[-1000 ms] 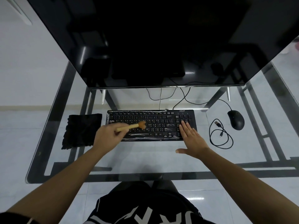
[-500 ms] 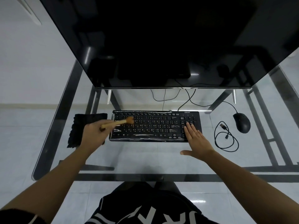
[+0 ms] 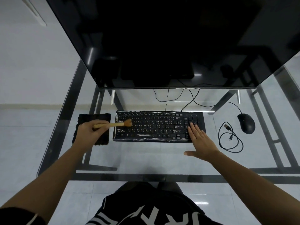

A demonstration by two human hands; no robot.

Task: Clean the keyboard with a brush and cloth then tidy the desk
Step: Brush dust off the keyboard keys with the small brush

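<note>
Your left hand (image 3: 88,131) is curled around the handle of the brush (image 3: 116,124), bristles on the keyboard's (image 3: 155,126) upper-left keys. The keyboard lies mid-counter (image 3: 146,158), below the monitor (image 3: 162,43). Your right hand (image 3: 200,140) lies flat, fingers together, thumb out, on its right end. The black cloth (image 3: 90,118) sits just left of the keyboard, partly under your left hand. Mouse (image 3: 246,123) and coiled cable (image 3: 230,138) to the right.

Counted on the glass-topped desk (image 3: 146,159): one black keyboard (image 3: 155,125), one wooden brush (image 3: 113,124), one black folded cloth (image 3: 93,118), one black mouse (image 3: 246,123), one coiled black cable (image 3: 230,138), one dark monitor (image 3: 162,41).
</note>
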